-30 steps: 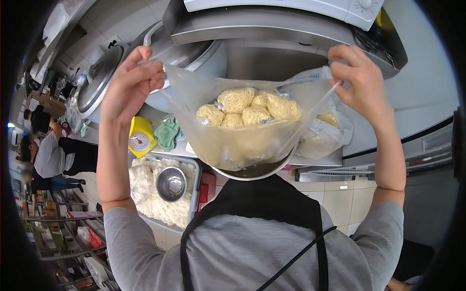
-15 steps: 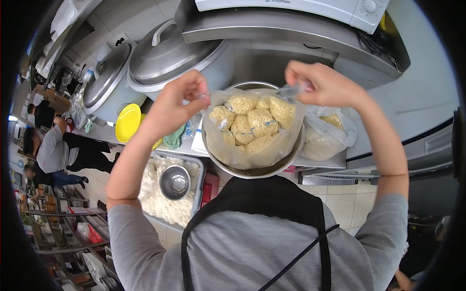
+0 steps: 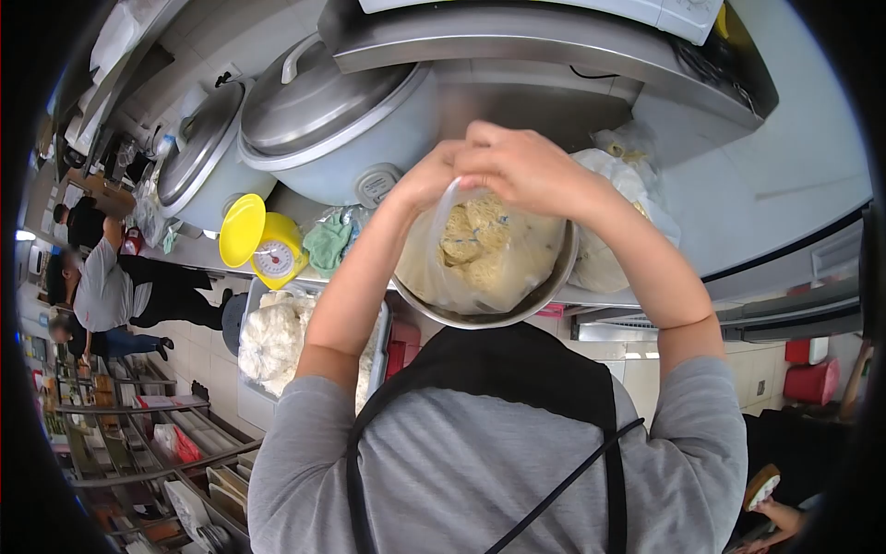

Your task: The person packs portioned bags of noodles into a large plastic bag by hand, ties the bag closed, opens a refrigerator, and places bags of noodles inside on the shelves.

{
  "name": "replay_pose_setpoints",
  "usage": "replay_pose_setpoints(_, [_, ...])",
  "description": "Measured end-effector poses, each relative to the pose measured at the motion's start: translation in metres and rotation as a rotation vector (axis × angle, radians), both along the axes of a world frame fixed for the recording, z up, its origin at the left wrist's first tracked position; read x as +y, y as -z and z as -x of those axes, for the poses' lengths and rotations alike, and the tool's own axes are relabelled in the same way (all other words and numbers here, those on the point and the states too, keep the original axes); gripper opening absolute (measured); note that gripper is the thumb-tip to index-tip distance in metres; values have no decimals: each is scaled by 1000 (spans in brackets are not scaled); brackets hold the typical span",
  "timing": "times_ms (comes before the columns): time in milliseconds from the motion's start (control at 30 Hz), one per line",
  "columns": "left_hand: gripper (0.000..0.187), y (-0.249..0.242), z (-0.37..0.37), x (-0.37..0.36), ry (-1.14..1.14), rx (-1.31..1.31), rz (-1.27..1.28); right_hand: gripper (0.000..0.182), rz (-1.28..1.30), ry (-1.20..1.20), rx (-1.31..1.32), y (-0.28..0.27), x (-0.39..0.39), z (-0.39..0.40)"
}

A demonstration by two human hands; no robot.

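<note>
A clear plastic bag (image 3: 480, 268) of yellow noodle nests rests in a steel bowl (image 3: 544, 294) on the counter edge. My left hand (image 3: 426, 177) and my right hand (image 3: 521, 166) are pressed together above it, both pinching the gathered mouth of the bag. The bag's top is hidden under my fingers. A second filled bag of noodles (image 3: 614, 231) lies just right of the bowl.
Two large lidded steel pots (image 3: 323, 120) stand at the back left. A yellow kitchen scale (image 3: 263, 249) and a green cloth (image 3: 328, 245) sit left of the bowl. A tray of white noodles (image 3: 272, 337) is below the counter. Other people stand at far left.
My hands have come together from far apart, drawing the bag's mouth closed. The bag has come down from mid-air into the steel bowl.
</note>
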State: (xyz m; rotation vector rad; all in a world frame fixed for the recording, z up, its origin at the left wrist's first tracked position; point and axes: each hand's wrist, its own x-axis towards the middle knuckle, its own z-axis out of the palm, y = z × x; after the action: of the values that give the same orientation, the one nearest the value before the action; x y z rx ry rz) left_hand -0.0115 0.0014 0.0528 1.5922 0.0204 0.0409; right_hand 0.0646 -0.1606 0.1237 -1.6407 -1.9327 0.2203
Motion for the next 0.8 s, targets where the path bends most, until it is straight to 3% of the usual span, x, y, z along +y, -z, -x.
replay_pose_setpoints(100, [29,13,18,-13,-191,-9,228,15,-228,163,53,33,10,-16])
replay_pose_setpoints(167, [24,24,31,-15,-259,-42,290,15,-325,254,289,69,25,-25])
replay_pose_setpoints(200, [19,30,36,-16,-322,-81,350,14,-99,372,471,81,29,-28])
replay_pose_setpoints(233, [19,36,41,-20,-322,-76,349,14,-98,373,475,97,36,-32])
replay_pose_setpoints(300, [12,43,50,-33,-454,-83,-154,15,53,409,677,116,47,-38])
replay_pose_setpoints(333, [16,43,50,-41,-476,-218,-599,15,56,407,680,117,50,-41])
replay_pose_setpoints(367, [16,41,50,-50,-477,-214,-599,15,235,333,587,119,53,-44])
replay_pose_setpoints(400, [17,34,49,-61,-497,-348,-862,15,412,257,489,119,55,-46])
replay_pose_setpoints(433, [19,30,49,-66,-510,-484,-1125,15,416,255,490,124,60,-49])
replay_pose_setpoints(500, [21,32,48,-64,-460,-441,-1234,13,525,238,231,131,67,-51])
replay_pose_setpoints(533, [23,33,47,-61,-406,-400,-1344,13,526,237,230,131,65,-51])
replay_pose_setpoints(633, [20,36,41,-51,-302,-261,-1414,13,341,218,375,121,51,-46])
replay_pose_setpoints(667, [20,34,38,-47,-303,-260,-1414,14,168,308,412,116,43,-41])
replay_pose_setpoints(700, [17,27,34,-43,-286,-106,-1285,15,-7,397,447,114,35,-35])
replay_pose_setpoints(733, [14,22,29,-37,-268,43,-1152,15,-7,399,447,114,25,-30])
replay_pose_setpoints(767, [14,29,21,-23,-266,42,-1151,15,-111,416,421,116,13,-25])
replay_pose_setpoints(800, [12,42,11,-4,-158,180,-812,16,-216,432,395,117,3,-19])
